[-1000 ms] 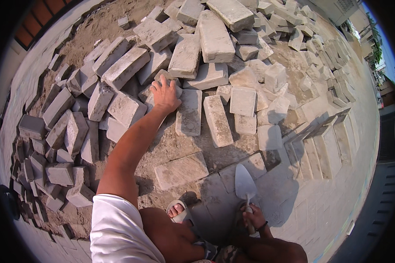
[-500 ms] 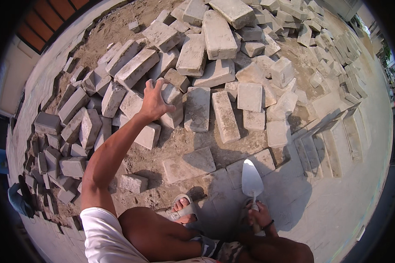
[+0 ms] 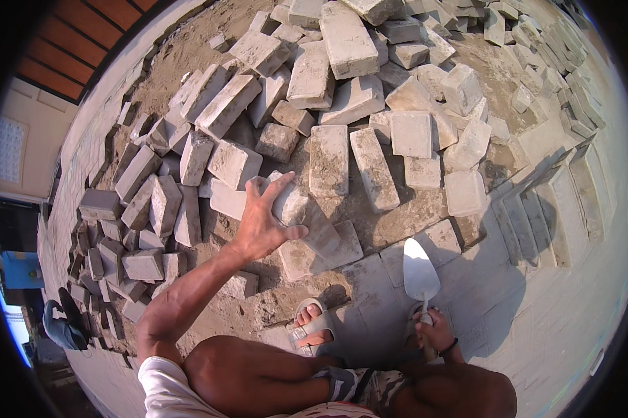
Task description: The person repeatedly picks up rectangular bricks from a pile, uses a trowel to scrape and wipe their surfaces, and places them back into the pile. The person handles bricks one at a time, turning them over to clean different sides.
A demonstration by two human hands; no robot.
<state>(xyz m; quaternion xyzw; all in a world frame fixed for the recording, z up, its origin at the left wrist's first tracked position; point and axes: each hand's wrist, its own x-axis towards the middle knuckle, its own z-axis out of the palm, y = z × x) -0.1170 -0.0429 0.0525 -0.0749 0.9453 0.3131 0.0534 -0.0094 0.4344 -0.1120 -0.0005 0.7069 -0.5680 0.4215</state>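
Note:
My left hand [image 3: 264, 221] is closed on a grey paving brick [image 3: 312, 221], fingers over its far end and thumb along its near side. The brick is tilted, above the near edge of the pile and partly covering a flat paver [image 3: 349, 242] on the sand. Low at the right, my right hand [image 3: 434, 330] grips the handle of a trowel [image 3: 420, 270], whose pale pointed blade faces away from me over the laid paving. Just beyond the left hand lie a blocky paver [image 3: 235, 165] and a long upright-facing one [image 3: 328, 160].
A heap of loose pavers [image 3: 349, 38] spreads across the far side, with bare sand [image 3: 178, 52] at its left. Stacked pavers [image 3: 537, 226] stand at the right beside laid paving [image 3: 481, 299]. My sandalled foot [image 3: 312, 326] is near the flat paver.
My left hand has taken hold of the paving brick and drawn it out of the pile, toward me and slightly right. The trowel stays in my right hand, and the view has shifted a little.

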